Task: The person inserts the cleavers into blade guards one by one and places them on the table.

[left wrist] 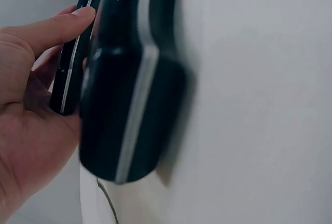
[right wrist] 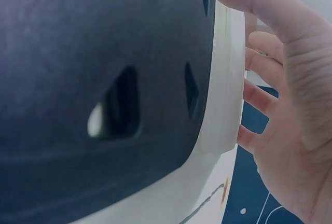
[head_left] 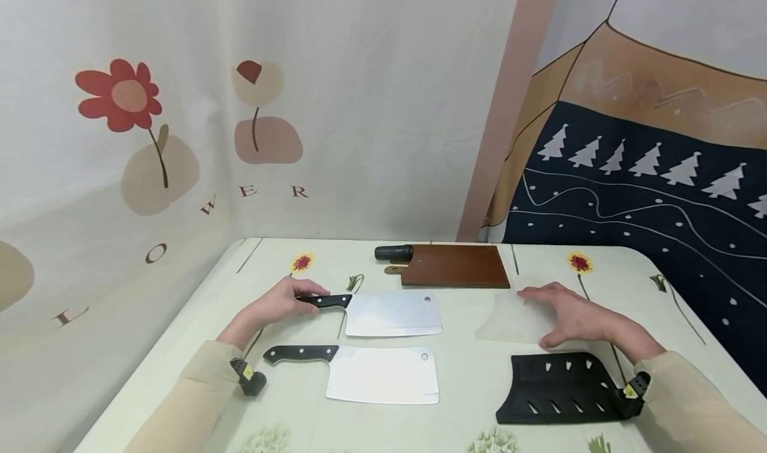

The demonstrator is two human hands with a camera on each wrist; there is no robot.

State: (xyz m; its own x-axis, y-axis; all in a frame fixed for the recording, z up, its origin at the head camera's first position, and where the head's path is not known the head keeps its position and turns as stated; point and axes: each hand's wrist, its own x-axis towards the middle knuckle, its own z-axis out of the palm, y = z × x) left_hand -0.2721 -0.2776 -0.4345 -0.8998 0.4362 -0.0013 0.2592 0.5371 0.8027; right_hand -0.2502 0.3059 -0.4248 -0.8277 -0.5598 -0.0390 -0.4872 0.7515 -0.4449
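Observation:
My left hand point(head_left: 286, 301) grips the black riveted handle point(head_left: 325, 301) of the farther cleaver point(head_left: 392, 314), its thumb along the handle in the left wrist view. A second cleaver point(head_left: 383, 375) lies nearer, parallel to it, both blades pointing right. In the left wrist view its handle point(left wrist: 129, 120) looms in front. My right hand point(head_left: 578, 314) spans a translucent white blade cover point(head_left: 509, 320), thumb at the near edge, fingers at the far edge. The right wrist view shows the fingertips partly hidden behind this cover point(right wrist: 228, 89). A black slotted blade cover point(head_left: 557, 390) lies nearer, under the right wrist.
A brown cutting board point(head_left: 458, 265) with a handle lies at the back of the table, a dark cylindrical object point(head_left: 393, 253) at its left end. The tablecloth point(head_left: 467, 373) is pale with printed flowers. Printed curtains point(head_left: 383, 106) hang behind the table.

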